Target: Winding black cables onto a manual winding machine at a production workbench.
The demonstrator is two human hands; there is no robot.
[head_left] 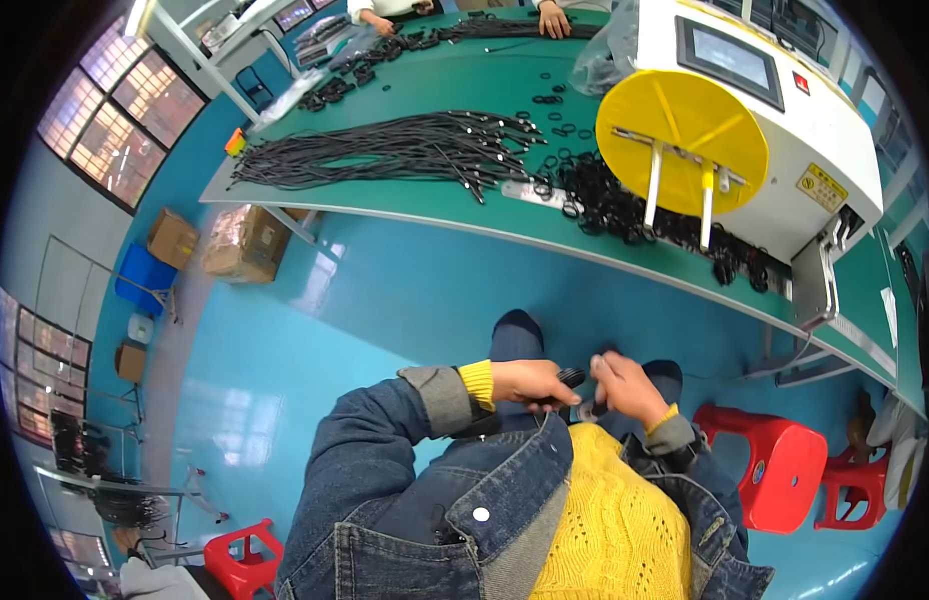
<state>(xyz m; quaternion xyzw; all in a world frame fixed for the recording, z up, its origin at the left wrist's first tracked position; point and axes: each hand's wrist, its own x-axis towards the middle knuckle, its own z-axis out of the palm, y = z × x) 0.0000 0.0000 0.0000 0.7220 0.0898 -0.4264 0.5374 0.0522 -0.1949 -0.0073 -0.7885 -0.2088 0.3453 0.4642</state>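
My left hand [532, 382] is closed around a small black bundle [572, 377] that looks ribbed, like a coiled cable, held low in front of my body. Close beside it, my right hand [626, 388] has its fingers curled together; what lies between them is too small to make out. Both hands are below the front edge of the green table [404, 215]. On that table lies a long spread of black cables [384, 150] with light tips at the right end. A heap of black coiled cables or rings [609, 195] sits right of them.
A white machine [794, 150] with a yellow disc [674, 130] and two pegs stands at the right. Across the table, another person's hands [554, 20] rest by more black cables. Red stools [784, 470] stand at my right; a cardboard box [246, 243] is at the left.
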